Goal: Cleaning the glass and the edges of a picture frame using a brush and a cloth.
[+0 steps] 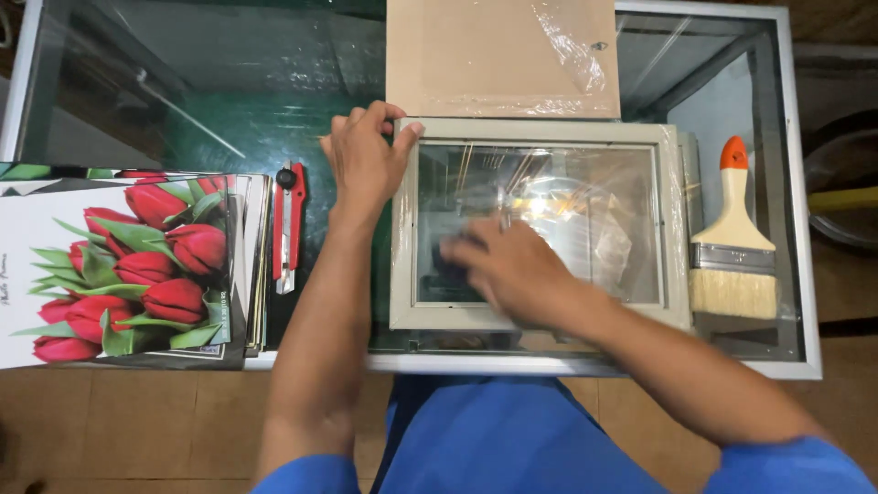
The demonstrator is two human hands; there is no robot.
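2 hands (366, 165) – 1 frame (540, 224) (glazed).

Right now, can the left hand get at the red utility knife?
Probably yes. The left hand grips the picture frame's top-left corner, and the red utility knife lies just beside it on the glass table, nothing between.

Bright overhead light glares off the frame glass (549, 210); right hand (512, 270) motion-blurred.

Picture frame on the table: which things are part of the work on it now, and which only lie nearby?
In use: picture frame, left hand on its corner, right hand on its glass.
Lying about: red cutter, paintbrush, tulip prints, brown backing board.
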